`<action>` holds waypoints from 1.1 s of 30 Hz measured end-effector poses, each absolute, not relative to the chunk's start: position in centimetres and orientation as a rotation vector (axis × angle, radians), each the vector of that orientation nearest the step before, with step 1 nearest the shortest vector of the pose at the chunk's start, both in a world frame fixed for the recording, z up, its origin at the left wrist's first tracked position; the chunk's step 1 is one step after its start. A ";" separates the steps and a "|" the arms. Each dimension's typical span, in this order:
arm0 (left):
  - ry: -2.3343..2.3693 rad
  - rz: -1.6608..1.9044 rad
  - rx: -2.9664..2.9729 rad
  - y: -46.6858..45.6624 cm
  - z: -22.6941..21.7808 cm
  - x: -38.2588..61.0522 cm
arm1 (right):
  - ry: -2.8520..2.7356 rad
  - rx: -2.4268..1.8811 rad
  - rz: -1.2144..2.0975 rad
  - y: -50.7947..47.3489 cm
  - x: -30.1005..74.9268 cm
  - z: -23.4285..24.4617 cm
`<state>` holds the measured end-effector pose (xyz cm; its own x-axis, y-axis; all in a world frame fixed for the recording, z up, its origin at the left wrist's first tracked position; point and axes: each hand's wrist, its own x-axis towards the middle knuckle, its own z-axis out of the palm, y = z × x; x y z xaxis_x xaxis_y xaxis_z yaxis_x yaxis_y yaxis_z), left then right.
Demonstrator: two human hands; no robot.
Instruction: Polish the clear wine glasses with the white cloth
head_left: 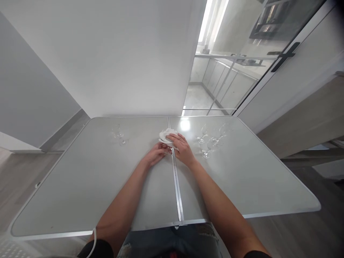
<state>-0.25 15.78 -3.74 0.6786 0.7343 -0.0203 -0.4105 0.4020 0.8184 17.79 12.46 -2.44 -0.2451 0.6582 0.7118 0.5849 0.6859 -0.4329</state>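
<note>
So a white cloth [166, 135] is being held right at the middle of the tabletop [94, 186], just over the centre seam. It's being covered from above by the right grip [183, 147], fingers closed over it, while the left grip [157, 153] is being curled shut on its lower edge. Whatever is being wrapped inside can't be made out tbh. A cluster of clear stemmed glasses [208, 141] is being seen standing just right of the grips, and two more glasses [120, 137] are being seen well apart on the left half.
</note>
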 end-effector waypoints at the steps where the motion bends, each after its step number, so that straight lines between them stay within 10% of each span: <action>1: 0.426 0.782 0.899 15.8 -3.8 -0.1 | -1.820 -1.002 0.186 12.2 17.4 -2.3; 12: 0.432 0.762 1.103 15.7 -4.2 0.2 | -0.536 -0.708 1.290 12.5 15.8 -2.2; 22: 0.462 0.744 1.041 15.8 -4.0 -0.2 | -0.551 -0.519 1.461 12.4 15.9 -1.8; 33: 0.623 0.889 1.261 15.8 -5.0 0.2 | -1.929 -0.953 0.146 11.1 17.8 -0.5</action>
